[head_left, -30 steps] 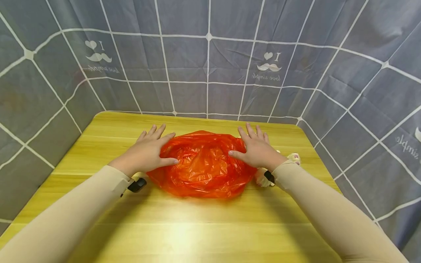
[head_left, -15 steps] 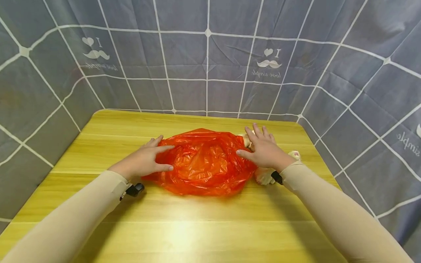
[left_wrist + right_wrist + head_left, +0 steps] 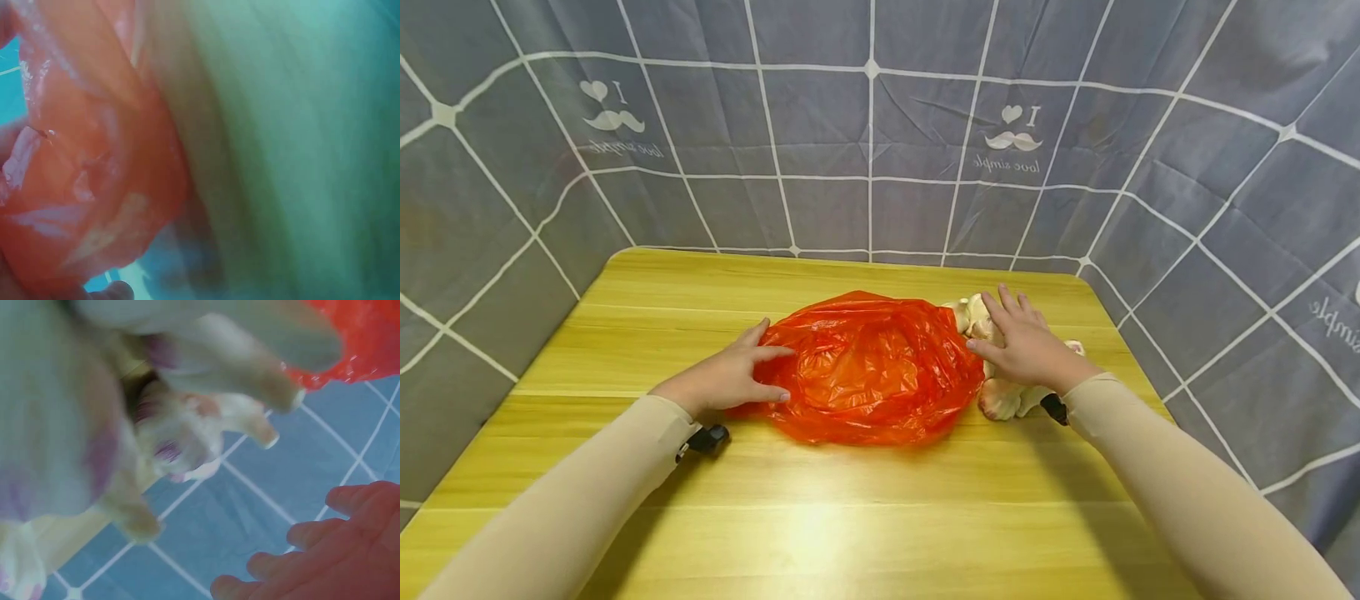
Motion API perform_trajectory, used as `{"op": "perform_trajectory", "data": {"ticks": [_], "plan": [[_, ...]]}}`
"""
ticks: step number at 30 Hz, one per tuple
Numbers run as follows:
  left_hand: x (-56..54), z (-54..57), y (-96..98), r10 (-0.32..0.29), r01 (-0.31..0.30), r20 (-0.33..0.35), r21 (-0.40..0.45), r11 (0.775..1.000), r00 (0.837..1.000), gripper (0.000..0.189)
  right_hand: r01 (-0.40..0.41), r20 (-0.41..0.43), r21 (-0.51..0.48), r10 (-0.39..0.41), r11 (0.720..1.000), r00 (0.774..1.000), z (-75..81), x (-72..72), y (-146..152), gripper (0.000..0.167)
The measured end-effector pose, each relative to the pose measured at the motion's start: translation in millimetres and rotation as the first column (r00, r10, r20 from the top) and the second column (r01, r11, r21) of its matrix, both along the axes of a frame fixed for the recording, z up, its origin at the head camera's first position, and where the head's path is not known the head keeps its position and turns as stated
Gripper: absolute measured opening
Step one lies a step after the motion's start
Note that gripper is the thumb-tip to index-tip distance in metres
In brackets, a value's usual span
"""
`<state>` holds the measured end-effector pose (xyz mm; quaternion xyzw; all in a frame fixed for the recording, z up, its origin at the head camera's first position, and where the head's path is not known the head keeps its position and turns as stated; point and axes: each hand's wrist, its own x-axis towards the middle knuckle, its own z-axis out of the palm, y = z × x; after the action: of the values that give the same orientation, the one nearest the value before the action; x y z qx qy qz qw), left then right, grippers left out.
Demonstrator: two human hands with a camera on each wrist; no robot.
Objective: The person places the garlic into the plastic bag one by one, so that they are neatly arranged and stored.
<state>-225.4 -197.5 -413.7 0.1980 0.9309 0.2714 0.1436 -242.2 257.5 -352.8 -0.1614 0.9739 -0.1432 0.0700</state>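
A crumpled red plastic bag [image 3: 865,367] lies on the wooden table, filling the middle of the head view. At its left edge is my left hand [image 3: 726,377], thumb and index finger spread apart over the plastic. The left wrist view has the same bag [image 3: 87,156] close up, with a fingertip [image 3: 117,290] below it. Several garlic bulbs [image 3: 1000,398] with purple-tinged skins and stems lie against the bag's right side. Above them my right hand [image 3: 1026,343] is spread, fingers straight, partly hiding them. In the right wrist view, garlic bulbs [image 3: 178,434] appear beside the extended fingers.
A pale wooden table [image 3: 820,517] stretches out beneath everything. Grey curtain [image 3: 820,125] with a white grid surrounds its back and sides. A black wrist camera [image 3: 707,438] sits under the left wrist, low over the tabletop.
My right hand has shifted right, off the bag and over the garlic, so more bulbs show. My left hand has drawn slightly left and nearer to me along the bag's edge.
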Motion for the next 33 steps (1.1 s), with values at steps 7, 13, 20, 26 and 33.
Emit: {"op": "perform_trajectory", "data": {"ticks": [7,13,20,26,33], "plan": [[-1.5,-6.9,-0.7,0.013,-0.012,0.014,-0.038,0.999,1.000,0.095,0.040,0.031,-0.039,-0.039,0.998,0.999,-2.1,-2.6,24,0.088],[-3.0,-8.4,-0.7,0.009,-0.009,0.013,-0.051,0.999,1.000,0.096,0.076,0.061,-0.077,-0.072,0.994,0.996,-8.2,-7.8,47,0.085],[-4.2,-10.1,-1.4,0.003,-0.002,0.011,-0.058,0.998,1.000,0.097,0.092,0.084,-0.104,-0.084,0.990,0.993,-10.6,-11.4,75,0.085],[-4.0,-12.0,0.2,-0.003,0.003,0.013,-0.061,0.998,1.000,0.098,0.127,0.110,-0.129,-0.113,0.983,0.987,-15.9,-8.0,104,0.090],[-1.8,-10.8,0.1,0.001,0.000,0.015,-0.065,0.998,1.000,0.100,0.170,0.154,-0.131,-0.149,0.977,0.977,-26.0,-7.6,127,0.101]]}}
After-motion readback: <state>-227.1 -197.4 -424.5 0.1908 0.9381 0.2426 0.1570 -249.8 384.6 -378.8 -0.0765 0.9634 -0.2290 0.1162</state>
